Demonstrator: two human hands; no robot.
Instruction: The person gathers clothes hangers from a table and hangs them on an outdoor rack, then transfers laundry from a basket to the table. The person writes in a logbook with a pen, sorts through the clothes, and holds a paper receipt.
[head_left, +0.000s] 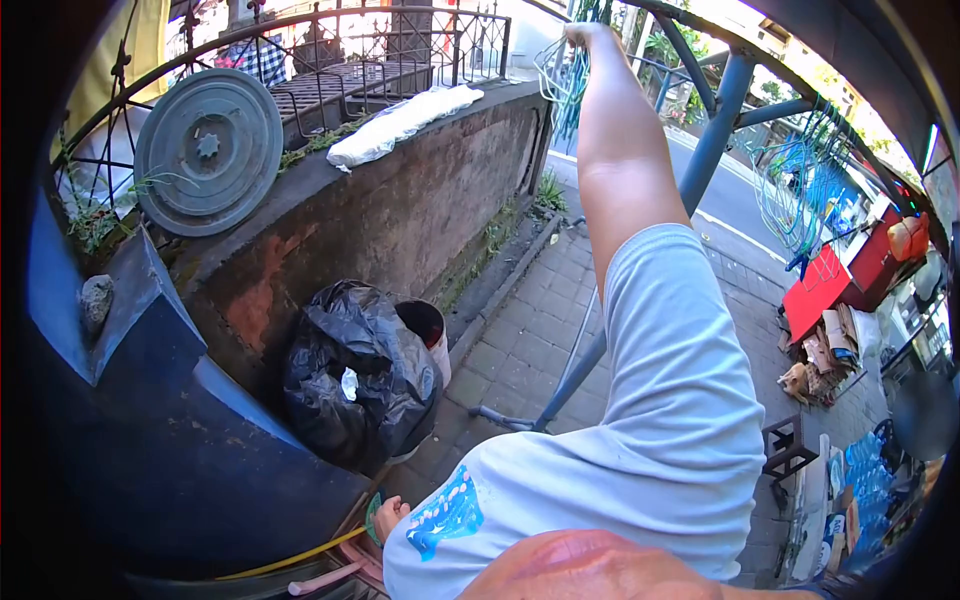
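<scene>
My right arm reaches up and away to the top of the view. My right hand (585, 36) is closed at the top of a bunch of thin green and white wire hangers (566, 85), which hang from the frame's upper bar. Low at the left, beside the printed front of my light shirt, my left hand (392, 517) has curled fingers. Against it shows a green edge (374, 512) of something I cannot make out. Just below lie pink tubing (325, 580) and a yellow strip (290, 562).
A black bag-lined bin (350, 300) stands by the low wall (400, 220), which bears a white bundle (405, 125) and a grey round lid (208, 150). Blue metal posts (720, 120) rise ahead. More hangers (795, 195), a red box (820, 290) and a stool (788, 447) are rightward.
</scene>
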